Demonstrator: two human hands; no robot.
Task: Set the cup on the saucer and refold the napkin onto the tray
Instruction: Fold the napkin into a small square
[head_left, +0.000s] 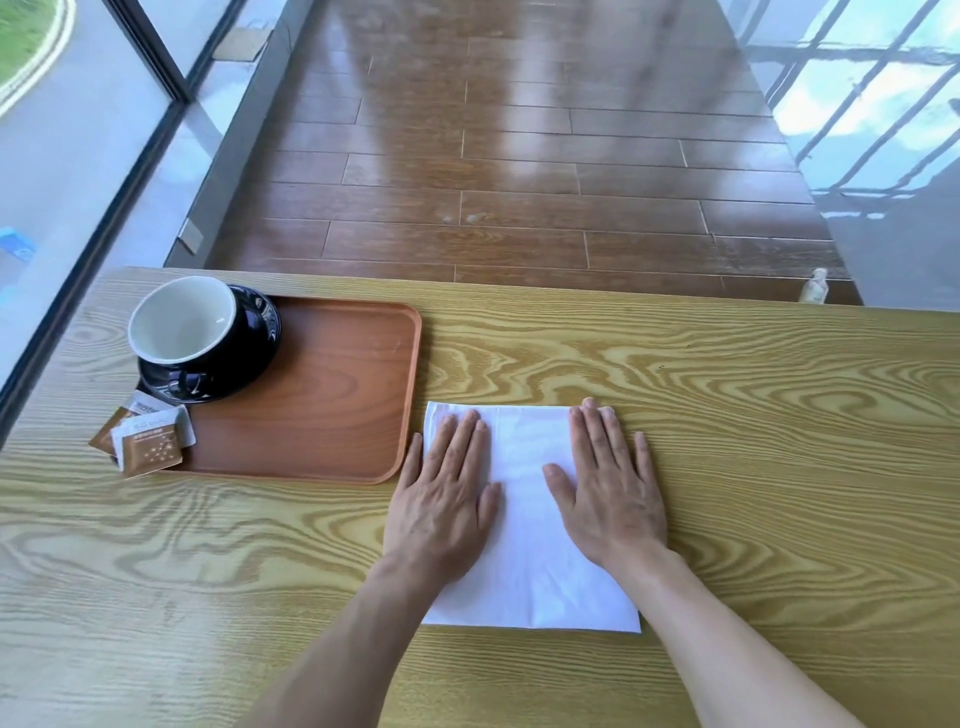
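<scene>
Both hands, left hand (441, 499) and right hand (608, 493), pressed spread on the napkin (524, 561): align edges squarely before creasing, then move left onto the tray (332, 395).

Wooden table (727, 374), light grain. Directly on it: brown tray (332, 395), far left; white napkin (524, 519) just right of tray, flat; sachets (143, 441) overlapping tray's near-left corner.

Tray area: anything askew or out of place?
The sachets at the tray's near-left corner lie in a loose pile, overhanging the rim onto the table. The cup sits toward the left of its saucer, not centred. The napkin lies flat under both hands; no spills.
</scene>
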